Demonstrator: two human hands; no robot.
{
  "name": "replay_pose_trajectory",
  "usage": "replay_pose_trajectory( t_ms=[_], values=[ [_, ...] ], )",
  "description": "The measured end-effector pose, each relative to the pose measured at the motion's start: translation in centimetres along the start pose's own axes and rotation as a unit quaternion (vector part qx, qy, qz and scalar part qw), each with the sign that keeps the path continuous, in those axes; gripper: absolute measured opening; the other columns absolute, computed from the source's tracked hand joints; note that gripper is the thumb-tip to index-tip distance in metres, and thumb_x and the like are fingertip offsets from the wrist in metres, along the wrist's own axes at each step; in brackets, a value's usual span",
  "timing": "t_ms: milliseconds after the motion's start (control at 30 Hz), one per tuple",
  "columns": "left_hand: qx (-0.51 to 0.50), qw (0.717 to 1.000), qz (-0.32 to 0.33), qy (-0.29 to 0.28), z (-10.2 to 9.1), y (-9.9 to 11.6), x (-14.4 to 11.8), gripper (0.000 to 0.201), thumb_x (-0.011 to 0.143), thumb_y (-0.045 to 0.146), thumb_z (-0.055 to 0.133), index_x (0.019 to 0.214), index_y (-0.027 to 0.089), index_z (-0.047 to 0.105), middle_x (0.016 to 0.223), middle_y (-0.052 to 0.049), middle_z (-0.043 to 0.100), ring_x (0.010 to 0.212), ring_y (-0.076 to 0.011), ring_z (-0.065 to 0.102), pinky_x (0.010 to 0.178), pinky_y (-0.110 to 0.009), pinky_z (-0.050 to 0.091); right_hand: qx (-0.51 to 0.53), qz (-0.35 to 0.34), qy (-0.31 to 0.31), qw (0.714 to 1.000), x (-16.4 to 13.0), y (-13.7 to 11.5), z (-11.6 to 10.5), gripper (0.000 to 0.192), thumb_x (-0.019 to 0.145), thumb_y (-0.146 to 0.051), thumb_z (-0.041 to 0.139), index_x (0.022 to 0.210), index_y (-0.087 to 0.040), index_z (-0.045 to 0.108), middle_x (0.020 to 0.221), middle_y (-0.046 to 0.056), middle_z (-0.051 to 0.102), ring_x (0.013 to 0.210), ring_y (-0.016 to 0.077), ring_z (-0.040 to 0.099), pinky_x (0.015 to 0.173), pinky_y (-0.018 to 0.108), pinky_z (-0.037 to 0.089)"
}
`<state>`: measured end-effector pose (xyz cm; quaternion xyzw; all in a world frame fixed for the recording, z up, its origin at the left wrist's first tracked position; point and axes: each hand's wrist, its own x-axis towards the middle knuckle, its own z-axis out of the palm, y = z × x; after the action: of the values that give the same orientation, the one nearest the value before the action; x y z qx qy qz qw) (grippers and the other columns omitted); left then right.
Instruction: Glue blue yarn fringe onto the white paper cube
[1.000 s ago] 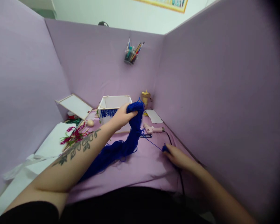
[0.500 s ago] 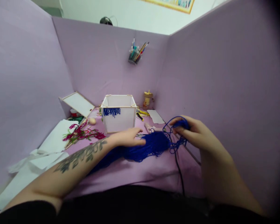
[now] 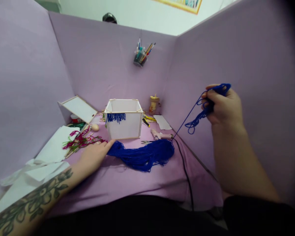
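Note:
A thick hank of blue yarn (image 3: 145, 155) lies across the pink cloth in front of me. My left hand (image 3: 95, 155) is closed over its left end, the fingertips partly hidden. Raised at the right, my right hand (image 3: 222, 105) grips a bunched tangle of the same yarn, with loops dangling below. One taut strand runs from that tangle down to the hank's right end. Behind the hank stands an open-topped white box (image 3: 125, 126) with a stick frame. Short blue yarn pieces (image 3: 116, 117) hang along the upper left of its front.
A glue gun (image 3: 161, 135) lies behind the hank, its black cable (image 3: 186, 177) trailing forward. Scissors (image 3: 146, 142) and yellow-handled pliers (image 3: 149, 118) are near the box. Magenta and green yarn scraps (image 3: 80, 142), white sheets (image 3: 51, 147) and a framed panel (image 3: 80, 109) occupy the left.
My right hand has risen and moved right with the blue yarn tangle, drawing a strand taut. My left hand has shifted left to the hank's left end.

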<state>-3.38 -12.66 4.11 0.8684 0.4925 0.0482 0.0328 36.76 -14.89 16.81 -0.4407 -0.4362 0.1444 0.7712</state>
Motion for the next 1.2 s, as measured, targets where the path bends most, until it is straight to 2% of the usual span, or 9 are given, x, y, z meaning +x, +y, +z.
replay_pose_trajectory(
  t_ms=[100,267,433,533,633,767,900,1100,1200],
  values=[
    [0.033,0.999,0.022,-0.030,-2.2,0.5,0.4,0.056,0.076,0.028,0.065,0.131,0.022,0.055,0.124,-0.014,0.062,0.110,-0.0305,0.060,0.095,-0.042,0.045,-0.006,-0.014,0.008,1.000,1.5,-0.6,1.7,0.014,0.082,-0.001,0.054,0.081,-0.015,0.056,0.059,-0.003,0.056,0.044,0.0039,0.046,0.042,0.019,0.032],
    [-0.167,0.976,0.143,0.003,-4.5,6.2,3.4,0.042,0.083,0.033,0.059,0.123,0.020,0.062,0.112,-0.008,0.067,0.095,-0.0221,0.064,0.092,-0.035,0.047,-0.035,-0.048,-0.082,0.995,2.1,-3.1,6.1,0.016,0.081,0.006,0.050,0.085,-0.007,0.059,0.058,-0.005,0.059,0.043,0.0010,0.048,0.046,0.015,0.034],
    [-0.362,0.921,0.136,0.046,-3.6,13.3,9.8,0.063,0.077,0.028,0.066,0.136,0.015,0.048,0.124,-0.014,0.061,0.074,-0.0142,0.063,0.078,-0.031,0.051,-0.063,-0.093,-0.191,0.975,1.5,-6.3,10.7,0.017,0.082,0.000,0.052,0.096,0.001,0.061,0.059,-0.007,0.060,0.045,-0.0016,0.049,0.054,0.013,0.039],
    [-0.474,0.868,0.144,-0.039,-2.8,15.5,12.7,0.048,0.085,0.028,0.059,0.130,0.014,0.050,0.111,-0.013,0.066,0.066,-0.0110,0.061,0.062,-0.025,0.049,-0.075,-0.128,-0.238,0.960,1.0,-7.7,12.1,0.024,0.085,-0.001,0.044,0.101,0.005,0.060,0.062,-0.007,0.060,0.047,-0.0047,0.049,0.060,0.015,0.040],
    [-0.558,0.819,0.123,-0.055,-2.9,15.4,14.1,0.019,0.093,0.025,0.047,0.096,0.012,0.060,0.076,-0.004,0.064,0.055,-0.0076,0.055,0.052,-0.019,0.042,-0.067,-0.150,-0.240,0.957,0.4,-8.1,11.5,0.022,0.083,-0.002,0.046,0.097,-0.003,0.064,0.066,-0.006,0.061,0.048,-0.0028,0.050,0.057,0.013,0.040],
    [-0.659,0.741,0.104,0.077,-5.7,12.5,14.4,0.017,0.094,0.022,0.047,0.083,0.015,0.057,0.062,0.002,0.054,0.051,-0.0060,0.051,0.053,-0.017,0.043,-0.137,-0.133,-0.256,0.948,-0.3,-6.2,8.7,0.020,0.073,-0.001,0.057,0.080,-0.015,0.068,0.066,-0.002,0.064,0.047,0.0044,0.049,0.044,0.016,0.040],
    [-0.686,0.696,0.134,0.166,-9.8,10.5,13.8,0.016,0.094,0.023,0.050,0.082,0.016,0.056,0.062,0.003,0.053,0.054,-0.0058,0.053,0.058,-0.017,0.046,-0.246,-0.021,-0.383,0.890,-1.0,-1.9,7.2,0.011,0.071,-0.009,0.065,0.079,-0.016,0.070,0.062,-0.001,0.062,0.048,0.0077,0.050,0.044,0.019,0.041],
    [-0.701,0.666,0.150,0.207,-14.1,10.3,12.4,0.021,0.097,0.020,0.045,0.079,0.016,0.055,0.062,0.004,0.049,0.055,-0.0060,0.053,0.059,-0.018,0.046,-0.138,0.071,-0.508,0.847,-4.3,1.5,10.8,0.027,0.073,-0.021,0.071,0.099,-0.016,0.068,0.070,-0.002,0.064,0.050,0.0060,0.050,0.047,0.018,0.042],
    [-0.720,0.629,0.198,0.218,-16.0,9.2,11.3,0.024,0.097,0.014,0.040,0.078,0.017,0.055,0.061,0.003,0.050,0.054,-0.0060,0.051,0.059,-0.018,0.045,-0.103,0.083,-0.516,0.846,-5.6,1.1,13.6,0.016,0.076,-0.020,0.069,0.091,-0.014,0.066,0.066,-0.002,0.061,0.047,0.0050,0.048,0.043,0.017,0.038]
  ],
)
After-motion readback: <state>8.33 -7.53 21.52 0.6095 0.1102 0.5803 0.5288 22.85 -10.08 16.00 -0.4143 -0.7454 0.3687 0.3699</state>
